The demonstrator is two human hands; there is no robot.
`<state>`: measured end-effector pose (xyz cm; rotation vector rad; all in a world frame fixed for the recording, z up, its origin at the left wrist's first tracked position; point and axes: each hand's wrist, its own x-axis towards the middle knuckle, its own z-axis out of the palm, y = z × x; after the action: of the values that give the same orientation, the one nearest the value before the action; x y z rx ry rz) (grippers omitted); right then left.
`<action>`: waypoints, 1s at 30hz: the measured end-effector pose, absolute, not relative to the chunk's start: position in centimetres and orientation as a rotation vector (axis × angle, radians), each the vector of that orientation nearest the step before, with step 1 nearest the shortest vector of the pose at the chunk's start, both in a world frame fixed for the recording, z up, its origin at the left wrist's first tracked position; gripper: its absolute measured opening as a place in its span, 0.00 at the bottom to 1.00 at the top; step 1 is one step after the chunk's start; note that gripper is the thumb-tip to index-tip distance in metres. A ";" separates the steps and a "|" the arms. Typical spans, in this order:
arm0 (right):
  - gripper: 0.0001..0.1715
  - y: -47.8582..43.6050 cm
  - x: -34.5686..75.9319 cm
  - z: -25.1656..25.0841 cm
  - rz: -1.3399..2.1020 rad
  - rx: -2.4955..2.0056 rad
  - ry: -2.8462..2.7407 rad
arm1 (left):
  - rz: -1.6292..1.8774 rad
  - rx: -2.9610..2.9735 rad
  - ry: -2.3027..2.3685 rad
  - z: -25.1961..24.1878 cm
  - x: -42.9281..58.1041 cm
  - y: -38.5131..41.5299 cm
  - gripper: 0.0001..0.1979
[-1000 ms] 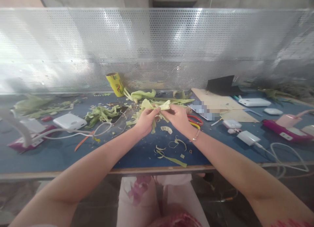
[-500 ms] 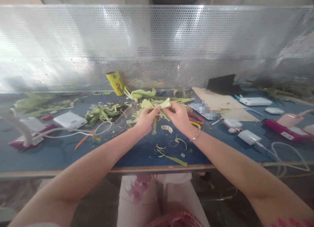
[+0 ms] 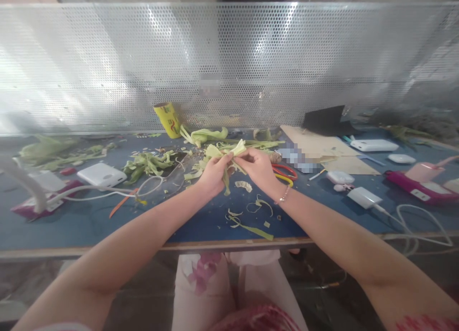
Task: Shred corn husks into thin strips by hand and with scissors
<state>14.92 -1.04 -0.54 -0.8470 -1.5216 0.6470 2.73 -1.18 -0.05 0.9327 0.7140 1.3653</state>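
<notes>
My left hand (image 3: 214, 174) and my right hand (image 3: 258, 171) meet over the middle of the table, both closed on a bundle of pale green leaf strips (image 3: 239, 147) that resemble corn husk. Thumbs and fingers pinch it from both sides, and one strip dangles below my left hand. Much of the bundle is hidden by the fingers. Just under the hands lies a short pale ridged piece (image 3: 244, 186). Closer to the front edge are thin curled scraps and a long green strip (image 3: 254, 231). A large folded green leaf (image 3: 208, 136) lies behind the hands.
A tilted yellow cup (image 3: 168, 120) stands near the perforated metal screen (image 3: 143, 68). Left are a leaf heap (image 3: 148, 165), a white power bank (image 3: 102, 175) and cables. Right are red-and-yellow handled scissors (image 3: 285, 172), brown paper (image 3: 319, 142), a white charger (image 3: 364, 198) and a magenta power strip (image 3: 423, 187).
Both hands stay in nearly the same place, still pinching the leaf strips. The fingers and the strip tips have shifted slightly, and the camera view has moved a little.
</notes>
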 end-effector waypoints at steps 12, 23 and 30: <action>0.20 -0.1 15.6 -0.4 0.850 -0.788 -1.502 | 1.355 0.999 0.723 -0.2 2.6 -0.7 0.11; 0.13 0.1 16.8 -0.1 0.741 -0.811 -1.621 | 1.110 1.092 0.735 0.5 1.7 -0.8 0.07; 0.08 -0.4 16.7 0.5 0.639 -0.841 -1.668 | 1.049 1.170 0.738 0.2 1.1 -0.4 0.09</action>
<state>16.73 -0.41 0.47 -0.8406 -1.6679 0.6387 1.15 -0.44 0.25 1.1698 0.7376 1.0488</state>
